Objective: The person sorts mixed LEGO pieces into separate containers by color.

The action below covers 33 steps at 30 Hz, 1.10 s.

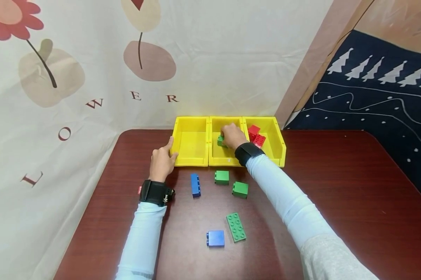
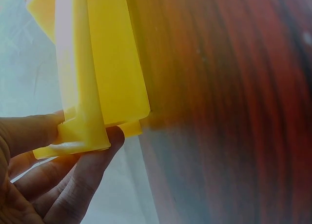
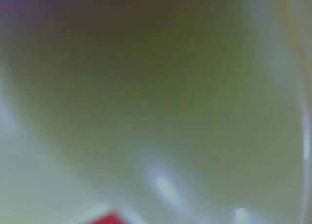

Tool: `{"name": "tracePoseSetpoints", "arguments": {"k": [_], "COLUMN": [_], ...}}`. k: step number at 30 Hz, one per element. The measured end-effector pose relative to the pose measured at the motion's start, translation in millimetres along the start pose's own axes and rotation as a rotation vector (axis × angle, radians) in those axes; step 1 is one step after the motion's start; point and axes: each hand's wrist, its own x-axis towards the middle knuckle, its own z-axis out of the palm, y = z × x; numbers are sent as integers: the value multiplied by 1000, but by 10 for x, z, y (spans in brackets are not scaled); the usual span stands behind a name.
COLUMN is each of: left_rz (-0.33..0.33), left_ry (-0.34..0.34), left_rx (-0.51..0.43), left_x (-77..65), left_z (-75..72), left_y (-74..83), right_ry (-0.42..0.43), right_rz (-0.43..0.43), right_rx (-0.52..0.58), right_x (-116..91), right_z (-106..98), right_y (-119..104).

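Observation:
Three yellow bins stand side by side at the far edge of the table. My left hand (image 1: pixel 162 161) grips the side wall of the left yellow bin (image 1: pixel 191 160); in the left wrist view its thumb and fingers (image 2: pixel 90 177) close round the bin's rim. Inside the middle bin (image 1: pixel 226 161), my right hand (image 1: pixel 233 136) holds a green toy brick (image 1: pixel 220 140) at its fingertips, partly hidden by the hand. Red bricks (image 1: pixel 254 132) lie in the right bin (image 1: pixel 276 149), just beyond the right wrist. The right wrist view is mostly a blurred yellowish surface.
Before the bins lie a narrow blue brick (image 1: pixel 195 185) and two green bricks, one (image 1: pixel 222 177) near the middle bin and another (image 1: pixel 240 189) beside it. Nearer me are a studded green brick (image 1: pixel 236 227) and a blue brick (image 1: pixel 215 238). A printed cloth (image 1: pixel 224 58) hangs behind.

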Motion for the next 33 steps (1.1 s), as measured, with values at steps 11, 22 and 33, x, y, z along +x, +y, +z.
{"name": "tracePoseSetpoints", "arguments": {"k": [11,22,33], "left_rz": [-8,16,21], "left_ry": [-12,15,13], "left_rx": [11,8,8], "left_x": [-9,-9,-13], "left_z": [14,19,33], "left_y": [-7,-20,-20], "right_ry": [128,332,359], "right_rz": [-124,-300,-345], "right_rx": [112,111,55], "right_x": [-379,-1234,-1754], "right_z": [-229,-217,219], "right_y": [17,48,202]}}
